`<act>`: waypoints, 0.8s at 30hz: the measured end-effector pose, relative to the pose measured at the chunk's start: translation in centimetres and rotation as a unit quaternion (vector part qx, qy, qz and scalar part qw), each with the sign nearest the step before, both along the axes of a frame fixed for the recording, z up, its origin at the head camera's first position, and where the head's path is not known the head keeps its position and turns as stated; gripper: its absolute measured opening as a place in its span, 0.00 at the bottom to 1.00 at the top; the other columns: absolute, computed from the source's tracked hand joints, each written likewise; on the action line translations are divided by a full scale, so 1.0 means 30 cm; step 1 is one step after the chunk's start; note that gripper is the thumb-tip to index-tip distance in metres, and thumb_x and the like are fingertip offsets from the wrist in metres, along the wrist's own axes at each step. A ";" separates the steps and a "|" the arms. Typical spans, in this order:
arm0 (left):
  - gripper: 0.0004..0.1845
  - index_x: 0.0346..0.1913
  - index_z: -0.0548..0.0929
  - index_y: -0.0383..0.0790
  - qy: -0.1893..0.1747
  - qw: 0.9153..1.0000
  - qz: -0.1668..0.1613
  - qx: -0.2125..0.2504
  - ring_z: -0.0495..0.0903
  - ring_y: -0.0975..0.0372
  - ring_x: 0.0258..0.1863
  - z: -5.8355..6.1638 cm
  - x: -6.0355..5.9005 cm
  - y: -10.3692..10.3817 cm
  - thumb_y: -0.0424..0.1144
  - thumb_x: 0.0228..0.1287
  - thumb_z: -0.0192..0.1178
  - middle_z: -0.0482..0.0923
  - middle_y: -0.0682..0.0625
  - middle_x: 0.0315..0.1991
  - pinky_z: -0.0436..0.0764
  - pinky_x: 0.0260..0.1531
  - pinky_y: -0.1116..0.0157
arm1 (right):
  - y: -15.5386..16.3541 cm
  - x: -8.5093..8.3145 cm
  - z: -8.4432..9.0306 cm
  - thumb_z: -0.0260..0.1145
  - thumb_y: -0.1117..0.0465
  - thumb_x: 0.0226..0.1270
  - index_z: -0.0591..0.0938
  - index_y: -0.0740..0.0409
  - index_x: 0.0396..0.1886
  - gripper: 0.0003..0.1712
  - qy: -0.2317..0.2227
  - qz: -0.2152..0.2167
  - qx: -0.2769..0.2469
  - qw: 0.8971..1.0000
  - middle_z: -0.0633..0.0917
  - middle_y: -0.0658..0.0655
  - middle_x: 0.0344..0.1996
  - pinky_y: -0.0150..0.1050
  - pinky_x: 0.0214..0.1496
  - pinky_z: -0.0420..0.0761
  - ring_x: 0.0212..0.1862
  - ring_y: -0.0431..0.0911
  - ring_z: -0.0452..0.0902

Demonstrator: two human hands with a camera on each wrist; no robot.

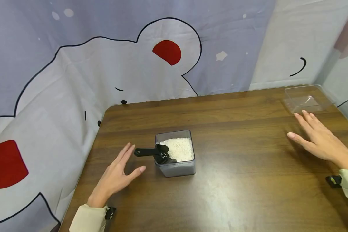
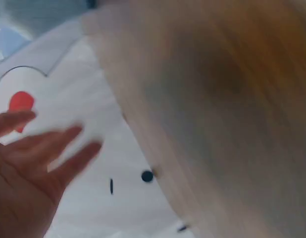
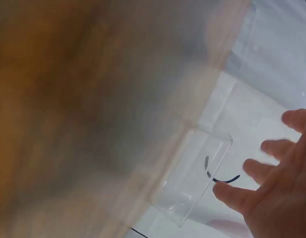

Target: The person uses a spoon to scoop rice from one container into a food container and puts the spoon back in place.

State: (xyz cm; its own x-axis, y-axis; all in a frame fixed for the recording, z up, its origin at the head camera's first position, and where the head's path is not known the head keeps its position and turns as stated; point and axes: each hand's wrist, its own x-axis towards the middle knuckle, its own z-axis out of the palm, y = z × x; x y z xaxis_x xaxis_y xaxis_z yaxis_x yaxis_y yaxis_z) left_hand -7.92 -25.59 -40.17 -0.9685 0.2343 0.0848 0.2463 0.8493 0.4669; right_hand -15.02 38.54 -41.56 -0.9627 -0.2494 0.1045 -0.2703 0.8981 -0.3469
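A square grey see-through container [image 1: 177, 169] stands on the table, with white rice [image 1: 181, 149] inside. Across its left rim lies a black scoop [image 1: 161, 153], bowl on the rice and handle sticking out to the left. My left hand [image 1: 114, 177] is just left of that handle, fingers extended and thumb apart, holding nothing. Over at the far right, my right hand [image 1: 322, 140] hovers with spread fingers, also holding nothing. Just beyond its fingertips sits a clear plastic box [image 1: 304, 101], which also appears in the right wrist view beside the fingers.
The brown wooden table [image 1: 237, 135] reaches back to a hanging cloth [image 1: 98, 71] printed with cartoon figures, which also runs along the left side. The clear box stands close to the table's back right corner. Dark straps show at both cuffs.
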 end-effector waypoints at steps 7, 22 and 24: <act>0.31 0.63 0.67 0.46 -0.031 0.952 -0.106 0.285 0.77 0.48 0.49 0.036 0.013 0.088 0.34 0.55 0.64 0.73 0.40 0.54 0.81 0.42 0.63 | 0.062 -0.090 0.017 0.55 0.55 0.67 0.51 0.65 0.70 0.38 0.033 -0.052 -0.112 0.992 0.46 0.74 0.67 0.74 0.57 0.40 0.65 0.74 0.35; 0.29 0.53 0.77 0.45 -0.146 0.942 0.091 0.288 0.76 0.57 0.53 0.148 0.051 0.291 0.52 0.47 0.68 0.77 0.49 0.51 0.79 0.46 0.63 | 0.519 -0.361 -0.241 0.54 0.48 0.65 0.63 0.30 0.41 0.09 0.041 -0.340 -0.405 0.848 0.65 0.35 0.36 0.16 0.18 0.68 0.34 0.25 0.61; 0.28 0.51 0.78 0.46 -0.132 0.948 0.102 0.270 0.76 0.58 0.52 0.154 0.055 0.300 0.54 0.47 0.68 0.78 0.50 0.50 0.79 0.47 0.61 | 0.532 -0.377 -0.251 0.53 0.47 0.65 0.64 0.29 0.38 0.06 0.030 -0.372 -0.400 0.837 0.66 0.34 0.33 0.16 0.20 0.66 0.32 0.26 0.61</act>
State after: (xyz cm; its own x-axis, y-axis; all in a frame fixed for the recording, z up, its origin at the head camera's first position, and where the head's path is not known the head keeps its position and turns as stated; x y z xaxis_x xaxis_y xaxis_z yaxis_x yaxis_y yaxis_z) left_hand -6.27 -16.58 -35.54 -0.9931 0.0320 -0.1127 -0.0831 0.4853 0.8704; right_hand -26.32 54.49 -49.08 -0.8078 0.5894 0.0065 0.2212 0.3134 -0.9235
